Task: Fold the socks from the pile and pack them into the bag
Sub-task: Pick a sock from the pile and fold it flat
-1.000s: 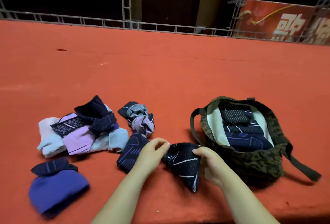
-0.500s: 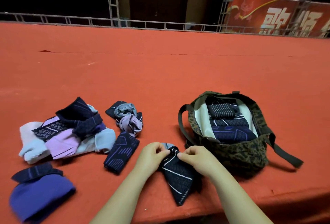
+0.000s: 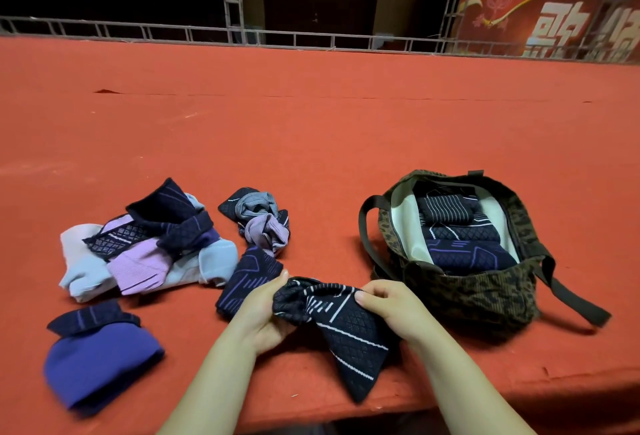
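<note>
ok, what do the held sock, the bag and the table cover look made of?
Held sock: dark knit, matte, with a woven diamond texture and white lines. Bag: ribbed, corduroy-like fabric in camouflage print, smooth pale lining, webbing straps. Table cover: red felt-like cloth, matte, faintly scuffed.

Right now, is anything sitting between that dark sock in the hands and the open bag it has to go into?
Nothing visible. The dark sock, held by the left hand and right hand, lies just left of the bag, with only bare red cloth between. The bag's mouth is open.

Head view — forward, downward, close over table [image 3: 311,129]
</note>
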`<move>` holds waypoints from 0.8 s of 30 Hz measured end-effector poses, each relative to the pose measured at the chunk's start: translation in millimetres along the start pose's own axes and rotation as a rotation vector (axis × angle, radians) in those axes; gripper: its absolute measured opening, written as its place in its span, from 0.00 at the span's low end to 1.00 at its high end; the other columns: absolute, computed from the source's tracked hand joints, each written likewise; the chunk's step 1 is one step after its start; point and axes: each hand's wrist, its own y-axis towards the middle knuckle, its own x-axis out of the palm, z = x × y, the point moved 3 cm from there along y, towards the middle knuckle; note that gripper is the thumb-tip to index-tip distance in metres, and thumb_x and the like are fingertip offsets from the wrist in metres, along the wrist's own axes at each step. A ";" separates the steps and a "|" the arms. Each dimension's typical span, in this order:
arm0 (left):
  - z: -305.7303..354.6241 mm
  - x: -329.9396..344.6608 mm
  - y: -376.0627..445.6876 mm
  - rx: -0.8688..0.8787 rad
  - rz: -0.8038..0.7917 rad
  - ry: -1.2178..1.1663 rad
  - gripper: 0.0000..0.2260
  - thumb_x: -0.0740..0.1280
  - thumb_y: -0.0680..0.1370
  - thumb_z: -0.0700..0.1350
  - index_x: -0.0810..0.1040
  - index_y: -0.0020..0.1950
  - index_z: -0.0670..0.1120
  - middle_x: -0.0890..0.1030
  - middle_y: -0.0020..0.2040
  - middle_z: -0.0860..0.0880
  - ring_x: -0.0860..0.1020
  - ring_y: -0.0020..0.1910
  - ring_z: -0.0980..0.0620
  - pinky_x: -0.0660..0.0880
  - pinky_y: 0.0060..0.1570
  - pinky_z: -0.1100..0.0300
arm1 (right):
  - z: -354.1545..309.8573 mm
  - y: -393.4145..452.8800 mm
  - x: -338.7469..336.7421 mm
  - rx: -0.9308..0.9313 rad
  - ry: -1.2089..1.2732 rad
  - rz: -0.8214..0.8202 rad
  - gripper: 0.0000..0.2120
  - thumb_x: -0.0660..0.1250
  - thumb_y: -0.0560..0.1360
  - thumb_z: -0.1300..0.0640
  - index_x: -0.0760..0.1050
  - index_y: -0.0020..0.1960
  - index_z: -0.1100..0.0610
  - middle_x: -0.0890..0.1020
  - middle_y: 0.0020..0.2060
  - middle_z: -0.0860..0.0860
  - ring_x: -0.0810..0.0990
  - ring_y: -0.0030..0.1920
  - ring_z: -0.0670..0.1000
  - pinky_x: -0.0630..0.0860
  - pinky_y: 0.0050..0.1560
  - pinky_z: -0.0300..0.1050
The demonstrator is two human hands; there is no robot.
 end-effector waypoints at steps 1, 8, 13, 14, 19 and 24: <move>2.0 -2.6 -0.2 -0.002 -0.010 0.024 0.14 0.61 0.79 0.48 0.77 0.44 0.38 0.80 0.38 0.40 0.80 0.35 0.45 0.79 0.34 0.55 | 1.2 -0.4 -1.1 0.008 0.020 -0.012 0.08 0.70 0.74 0.59 0.79 0.35 0.54 0.79 0.30 0.44 0.75 0.33 0.41 0.70 0.38 0.36; 39.7 -29.1 6.9 0.313 0.114 -0.157 0.08 0.62 0.79 0.45 0.76 0.51 0.42 0.79 0.46 0.40 0.81 0.40 0.45 0.81 0.41 0.52 | 0.1 -4.5 -7.4 0.038 0.155 -0.066 0.11 0.67 0.75 0.63 0.78 0.35 0.56 0.78 0.29 0.46 0.75 0.32 0.43 0.70 0.33 0.33; 32.1 -11.2 -7.5 0.463 0.144 0.125 0.06 0.59 0.81 0.43 0.76 0.49 0.47 0.78 0.41 0.44 0.78 0.35 0.49 0.77 0.31 0.60 | -18.7 -0.6 14.4 0.008 -0.013 -0.234 0.08 0.70 0.74 0.52 0.79 0.39 0.55 0.79 0.34 0.47 0.76 0.37 0.45 0.71 0.41 0.40; 30.3 -4.3 -10.0 0.486 0.119 0.176 0.06 0.59 0.81 0.41 0.76 0.51 0.47 0.77 0.41 0.44 0.77 0.34 0.51 0.76 0.32 0.60 | -23.5 -0.4 19.8 -0.002 -0.030 -0.275 0.11 0.70 0.72 0.48 0.79 0.43 0.57 0.80 0.36 0.47 0.77 0.39 0.45 0.72 0.43 0.42; 31.6 8.7 -18.7 0.530 -0.035 0.226 0.15 0.66 0.76 0.38 0.72 0.61 0.48 0.78 0.39 0.47 0.78 0.34 0.55 0.77 0.34 0.63 | -45.9 -0.2 45.4 -0.134 -0.098 -0.151 0.12 0.69 0.72 0.48 0.77 0.43 0.58 0.78 0.34 0.47 0.75 0.35 0.45 0.70 0.39 0.43; 20.4 4.8 -22.7 0.587 0.059 0.357 0.25 0.73 0.65 0.47 0.70 0.60 0.47 0.79 0.38 0.50 0.77 0.35 0.55 0.72 0.36 0.62 | -42.5 0.0 47.0 -0.009 0.359 0.066 0.12 0.67 0.76 0.52 0.76 0.41 0.61 0.78 0.34 0.54 0.75 0.36 0.51 0.70 0.39 0.47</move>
